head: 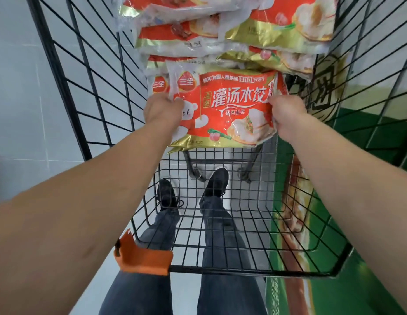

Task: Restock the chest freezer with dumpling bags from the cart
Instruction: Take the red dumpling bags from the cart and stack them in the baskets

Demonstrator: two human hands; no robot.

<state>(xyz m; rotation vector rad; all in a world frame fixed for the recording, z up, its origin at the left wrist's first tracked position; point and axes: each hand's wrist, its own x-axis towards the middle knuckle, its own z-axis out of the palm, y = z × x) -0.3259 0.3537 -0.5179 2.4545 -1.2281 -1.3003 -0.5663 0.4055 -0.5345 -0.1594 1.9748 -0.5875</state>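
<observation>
A red and gold dumpling bag (pixel 223 110) with white lettering is held up inside the black wire cart (pixel 220 233). My left hand (pixel 162 111) grips its left edge. My right hand (pixel 287 114) grips its right edge. A second bag's corner (pixel 160 84) peeks out just behind the left side; I cannot tell whether my left hand holds it too. Several more dumpling bags (pixel 220 30) lie piled at the far end of the cart, beyond the held one.
The cart's wire sides rise left (pixel 89 71) and right (pixel 366 87). An orange handle piece (pixel 141 258) sits on the near rim. My legs and black shoes (pixel 217 183) show through the cart floor. A green printed panel (pixel 316 223) stands to the right, pale floor to the left.
</observation>
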